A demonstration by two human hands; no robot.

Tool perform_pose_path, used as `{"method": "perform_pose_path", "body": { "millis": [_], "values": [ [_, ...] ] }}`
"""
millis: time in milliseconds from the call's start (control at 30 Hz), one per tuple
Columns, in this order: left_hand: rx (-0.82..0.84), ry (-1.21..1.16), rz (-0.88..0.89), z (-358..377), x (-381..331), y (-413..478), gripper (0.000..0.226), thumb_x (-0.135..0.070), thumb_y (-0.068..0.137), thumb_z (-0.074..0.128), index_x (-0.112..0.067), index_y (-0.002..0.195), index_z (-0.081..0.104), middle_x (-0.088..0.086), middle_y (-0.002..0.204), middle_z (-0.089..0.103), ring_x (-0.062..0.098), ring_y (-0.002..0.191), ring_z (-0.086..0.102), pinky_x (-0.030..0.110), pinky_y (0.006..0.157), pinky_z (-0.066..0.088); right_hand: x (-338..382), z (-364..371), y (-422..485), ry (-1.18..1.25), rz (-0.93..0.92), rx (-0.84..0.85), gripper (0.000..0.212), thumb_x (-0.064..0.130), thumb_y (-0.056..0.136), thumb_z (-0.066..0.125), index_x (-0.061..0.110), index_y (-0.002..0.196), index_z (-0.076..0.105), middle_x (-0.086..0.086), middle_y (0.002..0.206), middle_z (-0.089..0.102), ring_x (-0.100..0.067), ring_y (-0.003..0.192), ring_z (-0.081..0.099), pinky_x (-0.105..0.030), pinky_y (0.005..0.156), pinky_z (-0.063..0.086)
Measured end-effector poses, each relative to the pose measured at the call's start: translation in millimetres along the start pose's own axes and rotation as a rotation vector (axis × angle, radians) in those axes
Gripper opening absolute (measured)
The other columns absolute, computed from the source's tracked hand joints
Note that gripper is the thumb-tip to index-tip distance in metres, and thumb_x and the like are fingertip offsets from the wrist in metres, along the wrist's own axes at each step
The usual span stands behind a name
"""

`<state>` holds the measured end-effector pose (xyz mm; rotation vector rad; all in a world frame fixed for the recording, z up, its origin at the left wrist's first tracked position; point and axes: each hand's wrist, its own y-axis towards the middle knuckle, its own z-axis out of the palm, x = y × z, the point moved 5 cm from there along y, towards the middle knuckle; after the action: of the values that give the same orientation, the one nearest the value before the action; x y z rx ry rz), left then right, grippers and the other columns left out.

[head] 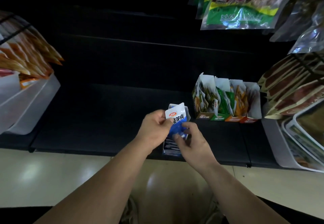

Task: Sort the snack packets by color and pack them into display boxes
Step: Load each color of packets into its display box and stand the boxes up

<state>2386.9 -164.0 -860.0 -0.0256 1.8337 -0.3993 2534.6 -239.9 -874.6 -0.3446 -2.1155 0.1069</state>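
Note:
My left hand (pixel 154 127) pinches the top left corner of a blue and white snack packet (pixel 176 120) held upright over a blue display box (pixel 171 147) on the black shelf. Fingers of my right hand (pixel 191 141) grip the packet's lower right edge. The blue box holds several dark blue packets and is partly hidden by both hands. To the right stands a row of display boxes: olive (pixel 204 114), green (pixel 219 117), orange (pixel 234 118) and red (pixel 249 119), each with packets standing inside.
The black shelf (pixel 105 118) runs across, its front edge above a pale floor. A white bin (pixel 31 101) of orange packets sits at left. White trays (pixel 298 136) with brown packets stand at right. Large bags (pixel 242 4) hang above right.

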Motion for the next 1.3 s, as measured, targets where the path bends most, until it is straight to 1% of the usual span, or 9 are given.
{"method": "perform_pose_path", "body": {
  "millis": [167,267,367,533,667,767,1000,1167,1300],
  "values": [
    [0.138,-0.109,-0.128,8.3,5.4,-11.0,0.023,-0.014,0.098,0.063,-0.029,0.11,0.075,-0.009,0.102,0.078,0.004,0.097,0.072,0.017,0.078,0.054,6.2,2.1,3.5,0.076,0.071,0.05,0.043,0.033,0.102,0.061,0.035,0.142,0.047,0.018,0.12,0.062,0.0,0.099,0.064,-0.028,0.091,0.052],
    [0.254,-0.136,-0.169,14.1,7.2,-14.2,0.054,0.009,0.082,0.052,-0.025,0.114,0.078,-0.004,0.108,0.078,0.012,0.106,0.072,0.022,0.088,0.056,6.0,-0.9,7.0,0.148,0.096,0.049,0.037,0.03,0.094,0.07,0.037,0.129,0.059,0.014,0.105,0.072,-0.001,0.093,0.069,-0.027,0.089,0.056],
    [0.294,-0.129,-0.189,15.9,8.5,-14.4,0.064,0.012,0.078,0.049,-0.027,0.121,0.076,-0.008,0.113,0.077,0.006,0.111,0.068,0.017,0.091,0.051,3.5,-3.1,8.2,0.212,0.07,0.05,0.031,0.026,0.091,0.074,0.038,0.117,0.065,0.011,0.101,0.075,-0.004,0.094,0.071,-0.028,0.088,0.057],
    [0.18,-0.042,-0.167,15.7,23.6,-9.9,0.048,0.012,0.087,0.054,-0.019,0.115,0.077,-0.007,0.112,0.076,0.002,0.102,0.067,0.005,0.076,0.049,5.9,-25.9,11.4,0.098,0.054,-0.18,0.02,0.015,0.101,0.057,0.034,0.103,0.064,0.011,0.086,0.069,-0.012,0.082,0.066,-0.015,0.066,0.049],
    [0.116,0.179,-0.065,16.1,42.4,-6.3,0.022,-0.012,0.099,0.061,-0.026,0.104,0.078,-0.017,0.102,0.073,-0.002,0.099,0.067,-0.003,0.076,0.043,19.3,-44.3,14.2,0.1,0.028,-0.315,0.023,0.011,0.097,0.056,0.034,0.096,0.06,0.008,0.088,0.069,-0.019,0.086,0.067,-0.037,0.077,0.057],
    [0.106,0.172,-0.079,15.3,46.2,-6.8,0.02,-0.015,0.099,0.062,-0.027,0.106,0.077,-0.017,0.101,0.073,-0.007,0.097,0.066,0.001,0.079,0.045,28.1,-51.9,14.2,0.084,-0.022,-0.353,0.021,0.015,0.092,0.057,0.035,0.099,0.055,0.004,0.08,0.069,-0.022,0.075,0.068,-0.047,0.068,0.06],
    [0.014,0.018,-0.206,14.8,49.6,-11.6,0.028,-0.004,0.089,0.07,-0.023,0.11,0.069,-0.007,0.108,0.07,0.004,0.094,0.066,0.013,0.075,0.05,34.0,-38.3,16.9,0.094,-0.078,-0.145,0.031,-0.001,0.089,0.059,0.029,0.089,0.068,0.01,0.073,0.067,-0.006,0.067,0.059,-0.019,0.059,0.047],
    [-0.014,-0.047,-0.227,12.6,47.2,-13.9,0.039,0.003,0.086,0.064,-0.032,0.103,0.061,-0.01,0.104,0.065,0.004,0.092,0.064,0.011,0.066,0.049,0.9,-14.9,18.6,0.032,0.093,0.007,0.023,0.015,0.101,0.055,0.034,0.098,0.067,0.002,0.086,0.07,-0.014,0.077,0.063,-0.019,0.06,0.046],
    [0.004,-0.111,-0.249,14.1,50.9,-11.2,0.036,0.007,0.088,0.06,-0.015,0.114,0.073,-0.005,0.102,0.072,0.009,0.093,0.067,0.007,0.067,0.05,-22.1,6.6,19.6,0.089,0.222,0.18,0.018,0.029,0.107,0.049,0.038,0.107,0.065,0.004,0.102,0.069,-0.011,0.096,0.065,-0.023,0.076,0.049]
  ]
}}
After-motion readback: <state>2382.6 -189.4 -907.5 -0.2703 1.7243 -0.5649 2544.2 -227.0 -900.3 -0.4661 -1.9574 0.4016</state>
